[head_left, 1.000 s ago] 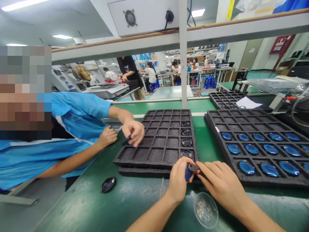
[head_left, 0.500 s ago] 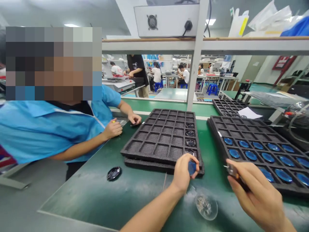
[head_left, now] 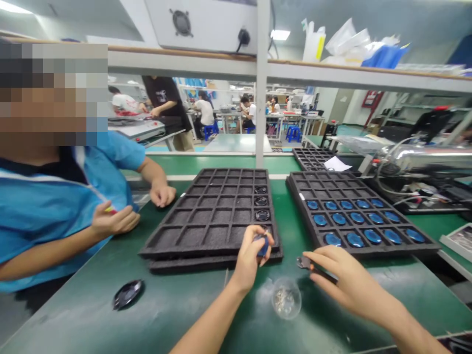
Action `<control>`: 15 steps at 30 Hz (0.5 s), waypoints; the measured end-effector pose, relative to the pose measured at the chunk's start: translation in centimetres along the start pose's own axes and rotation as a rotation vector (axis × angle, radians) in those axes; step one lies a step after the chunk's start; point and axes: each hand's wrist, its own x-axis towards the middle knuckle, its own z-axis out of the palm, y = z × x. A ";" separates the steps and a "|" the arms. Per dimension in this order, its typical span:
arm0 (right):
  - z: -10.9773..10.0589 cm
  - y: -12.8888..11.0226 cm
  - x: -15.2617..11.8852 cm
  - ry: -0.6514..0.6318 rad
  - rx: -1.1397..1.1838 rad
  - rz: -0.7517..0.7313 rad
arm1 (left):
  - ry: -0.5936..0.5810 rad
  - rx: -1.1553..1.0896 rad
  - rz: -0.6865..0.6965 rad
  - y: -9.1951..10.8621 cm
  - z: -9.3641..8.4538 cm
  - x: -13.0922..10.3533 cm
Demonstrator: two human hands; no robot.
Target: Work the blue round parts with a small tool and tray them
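My left hand [head_left: 248, 263] is closed around a round, blue-faced part [head_left: 263, 247], held over the near right corner of the left foam tray [head_left: 191, 237]. My right hand [head_left: 350, 275] grips small cutting pliers [head_left: 305, 263] with dark handles, their metal jaws pointing left. The pliers are apart from the blue-faced part. Between and below my hands, a clear round dish [head_left: 286, 299] holds many tiny light-coloured pieces. In the left tray's right column sit several black round parts [head_left: 262, 215]; my left hand partly hides the nearest one.
To the right, another black foam tray [head_left: 320, 184] carries rows of blue-faced round parts [head_left: 355, 240]. A glossy black round part [head_left: 128, 294] lies on the green table at left. A co-worker in blue sits at left, hands [head_left: 162, 194] near the left tray. A shelf post [head_left: 262, 98] stands behind.
The view has turned right, so things appear farther left. My left thumb now lies over the blue-faced part. The pliers are a little closer to it. The co-worker's far hand no longer shows a dark piece.
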 end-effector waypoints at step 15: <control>7.2 0.6 5.9 0.043 -0.041 -0.109 | -0.148 0.814 0.108 -1.5 11.4 19.9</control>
